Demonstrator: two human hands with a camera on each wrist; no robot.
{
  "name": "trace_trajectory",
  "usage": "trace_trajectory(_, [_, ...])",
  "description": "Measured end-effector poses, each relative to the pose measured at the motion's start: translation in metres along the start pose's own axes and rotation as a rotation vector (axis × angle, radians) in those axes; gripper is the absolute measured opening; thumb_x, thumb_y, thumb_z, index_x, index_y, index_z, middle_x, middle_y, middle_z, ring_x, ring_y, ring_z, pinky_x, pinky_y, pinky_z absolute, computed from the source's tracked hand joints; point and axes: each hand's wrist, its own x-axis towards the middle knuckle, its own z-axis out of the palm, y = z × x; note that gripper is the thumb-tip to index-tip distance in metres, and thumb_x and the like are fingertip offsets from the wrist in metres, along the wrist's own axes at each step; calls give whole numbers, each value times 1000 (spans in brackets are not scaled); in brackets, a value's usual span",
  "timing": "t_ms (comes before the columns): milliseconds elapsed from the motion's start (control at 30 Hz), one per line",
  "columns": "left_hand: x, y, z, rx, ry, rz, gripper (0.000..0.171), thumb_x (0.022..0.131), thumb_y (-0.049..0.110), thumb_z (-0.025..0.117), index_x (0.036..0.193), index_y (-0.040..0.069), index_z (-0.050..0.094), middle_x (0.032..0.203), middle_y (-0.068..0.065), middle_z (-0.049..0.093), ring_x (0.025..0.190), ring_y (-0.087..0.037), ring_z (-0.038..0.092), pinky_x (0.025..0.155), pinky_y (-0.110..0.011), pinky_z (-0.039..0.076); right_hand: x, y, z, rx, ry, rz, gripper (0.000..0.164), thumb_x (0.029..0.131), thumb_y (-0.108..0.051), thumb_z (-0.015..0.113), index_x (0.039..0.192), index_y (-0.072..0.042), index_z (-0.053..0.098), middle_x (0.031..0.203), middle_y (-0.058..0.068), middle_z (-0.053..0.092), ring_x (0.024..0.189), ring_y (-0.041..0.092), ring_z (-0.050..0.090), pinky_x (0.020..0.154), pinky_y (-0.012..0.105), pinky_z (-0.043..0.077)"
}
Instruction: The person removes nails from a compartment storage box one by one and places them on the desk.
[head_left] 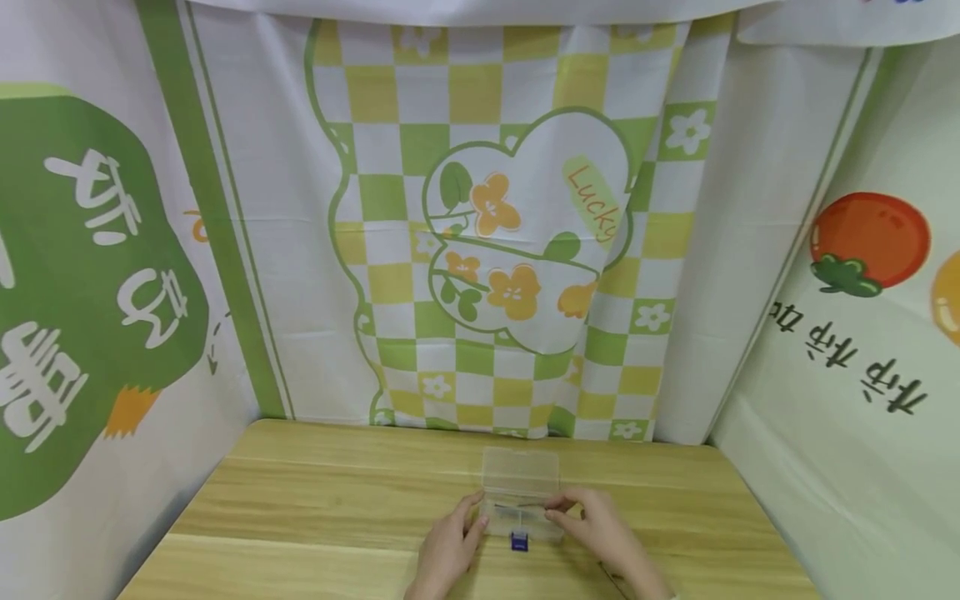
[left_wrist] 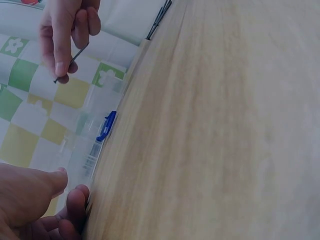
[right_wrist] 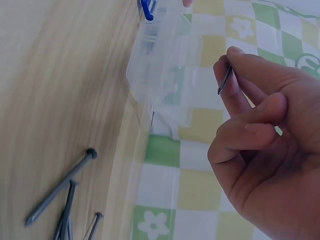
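Observation:
A clear plastic box (head_left: 501, 527) with a blue latch (head_left: 519, 542) lies on the table, its lid (head_left: 520, 468) raised at the back. At the box's left end, my left hand (head_left: 450, 543) grips the wall between thumb and fingers. My right hand (head_left: 596, 523) is over the box's right side, pinching a dark metal nail (right_wrist: 225, 81) between thumb and index finger. In the left wrist view this nail (left_wrist: 80, 53) slants above the box, its head end lower. A divider inside the box shows in the head view.
Several loose nails (right_wrist: 61, 189) lie on the wooden table (head_left: 322, 517), to the right of the box and partly under my right forearm in the head view. Printed cloth (head_left: 517, 383) hangs behind the table's back edge, with cloth at both sides too.

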Motion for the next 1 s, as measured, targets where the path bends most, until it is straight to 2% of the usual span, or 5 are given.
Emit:
trace_trajectory(300, [0, 1, -1, -12, -3, -11, 43, 107, 29, 65, 148, 15, 61, 57, 14, 46, 41, 0, 38, 41, -19, 28, -15, 7, -9, -6, -13, 30, 12, 97, -20, 78, 103, -10, 80, 91, -11, 75, 87, 8, 68, 71, 28, 53])
trace_trajectory(633, [-1, -2, 0, -18, -2, 2, 44, 107, 29, 65, 147, 13, 61, 57, 15, 46, 41, 0, 38, 41, -17, 28, -36, 18, -16, -144, 16, -7, 7, 95, -20, 80, 98, -14, 79, 89, -15, 74, 85, 5, 68, 80, 47, 59])
trace_trajectory(800, [0, -1, 0, -11, 4, 0, 43, 107, 28, 65, 147, 13, 61, 57, 15, 46, 41, 0, 38, 41, -17, 28, -44, 23, -20, -168, 13, -50, 5, 95, -19, 80, 96, -14, 78, 87, -17, 72, 81, 1, 65, 77, 41, 60])
trace_trajectory(900, [1, 0, -1, -7, 3, 3, 43, 107, 28, 65, 147, 13, 61, 57, 15, 45, 41, 1, 37, 41, -17, 27, -48, 27, -23, -158, -11, -42, 7, 95, -19, 80, 95, -13, 79, 86, -16, 72, 80, 1, 65, 74, 35, 58])
trace_trajectory(1000, [0, 1, -1, -7, 1, 4, 43, 107, 28, 65, 147, 13, 61, 57, 15, 45, 41, 0, 37, 41, -18, 28, -53, 30, -25, -152, -27, 10, 8, 95, -21, 80, 96, -13, 78, 86, -17, 71, 80, 2, 65, 74, 34, 57])
